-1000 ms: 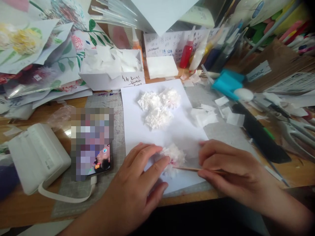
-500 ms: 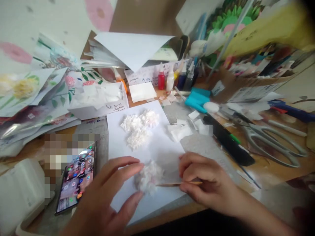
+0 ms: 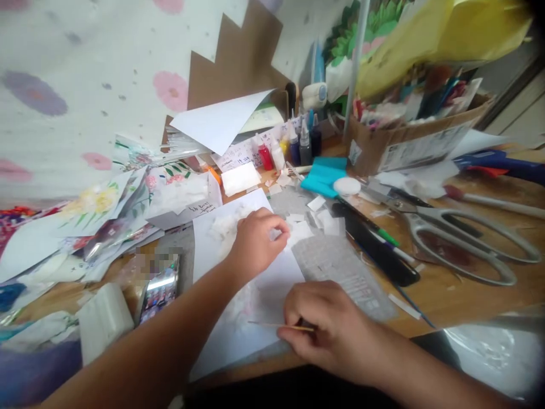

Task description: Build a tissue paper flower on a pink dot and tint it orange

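Note:
My right hand [image 3: 317, 324] pinches a thin wooden stick [image 3: 298, 326] low over the white paper sheet [image 3: 281, 272]. The stick's tip points left, toward a fluffy white paper cluster [image 3: 244, 304] partly hidden by my left forearm. Farther up the sheet, my left hand [image 3: 259, 241] has thumb and forefinger brought together beside several cut white paper squares [image 3: 300, 230]. Whatever lies between those fingertips is too small to make out. Other fluffy white clusters [image 3: 223, 221] sit at the sheet's far end, partly behind my left hand.
Large scissors [image 3: 447, 221] and a black flat tool [image 3: 383, 250] lie to the right. A phone [image 3: 159, 289] rests at left. Behind stand a white paper box [image 3: 187, 199], paint bottles [image 3: 264, 154], a folded turquoise piece [image 3: 326, 176] and a cardboard box [image 3: 417, 136].
My left hand has left the near fluffy cluster and reached forward and right to the paper squares. My right hand keeps the stick, shifted slightly left. The view has tilted up.

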Motion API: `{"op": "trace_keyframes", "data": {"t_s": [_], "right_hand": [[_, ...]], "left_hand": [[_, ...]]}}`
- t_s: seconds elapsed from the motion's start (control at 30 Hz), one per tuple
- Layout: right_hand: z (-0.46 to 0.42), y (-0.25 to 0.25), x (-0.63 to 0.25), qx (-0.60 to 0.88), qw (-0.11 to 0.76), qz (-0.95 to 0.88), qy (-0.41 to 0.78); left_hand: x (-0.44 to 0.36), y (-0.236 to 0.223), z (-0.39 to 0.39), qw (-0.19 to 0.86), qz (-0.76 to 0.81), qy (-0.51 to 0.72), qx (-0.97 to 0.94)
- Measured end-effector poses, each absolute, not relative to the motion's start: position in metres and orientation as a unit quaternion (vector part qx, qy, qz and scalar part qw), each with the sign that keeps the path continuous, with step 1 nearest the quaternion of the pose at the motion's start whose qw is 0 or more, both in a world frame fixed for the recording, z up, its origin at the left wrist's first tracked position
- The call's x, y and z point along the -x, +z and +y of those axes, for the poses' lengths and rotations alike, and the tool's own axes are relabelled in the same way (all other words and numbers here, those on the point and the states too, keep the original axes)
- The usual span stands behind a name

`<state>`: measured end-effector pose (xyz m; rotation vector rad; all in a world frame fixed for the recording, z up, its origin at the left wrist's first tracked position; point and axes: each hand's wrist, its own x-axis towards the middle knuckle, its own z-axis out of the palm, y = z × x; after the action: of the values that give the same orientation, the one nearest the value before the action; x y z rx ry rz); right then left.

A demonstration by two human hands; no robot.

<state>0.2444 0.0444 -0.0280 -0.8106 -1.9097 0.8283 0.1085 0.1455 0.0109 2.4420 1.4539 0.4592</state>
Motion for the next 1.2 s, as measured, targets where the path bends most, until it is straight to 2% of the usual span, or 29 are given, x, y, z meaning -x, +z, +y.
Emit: {"op": "trace_keyframes", "data": {"t_s": [0.17, 0.33, 0.43, 0.67, 0.9, 1.2], "right_hand": [[0.044, -0.029, -0.248, 0.325, 0.494, -0.72, 0.364], [0.047, -0.027, -0.25, 0.304, 0.514, -0.718, 0.358], [0.047, -0.026, -0.246, 0.338, 0.515, -0.711, 0.337], [0.04, -0.019, -0.234, 0.443, 0.543, -0.65, 0.294], [0.051, -0.009, -0.214, 0.394, 0.413, -0.787, 0.235], [0.058, -0.012, -0.199, 0.36, 0.336, -0.842, 0.219]], "left_hand": [[-0.068, 0.036, 0.113, 0.217, 0.498, 0.285, -0.79], [-0.018, 0.033, 0.068, 0.481, 0.532, 0.317, -0.621], [-0.008, 0.017, 0.054, 0.54, 0.538, 0.284, -0.581], [-0.009, -0.002, 0.051, 0.465, 0.58, 0.209, -0.635], [-0.002, -0.01, 0.051, 0.392, 0.568, 0.199, -0.696], [0.003, -0.015, 0.051, 0.349, 0.549, 0.202, -0.732]]}}
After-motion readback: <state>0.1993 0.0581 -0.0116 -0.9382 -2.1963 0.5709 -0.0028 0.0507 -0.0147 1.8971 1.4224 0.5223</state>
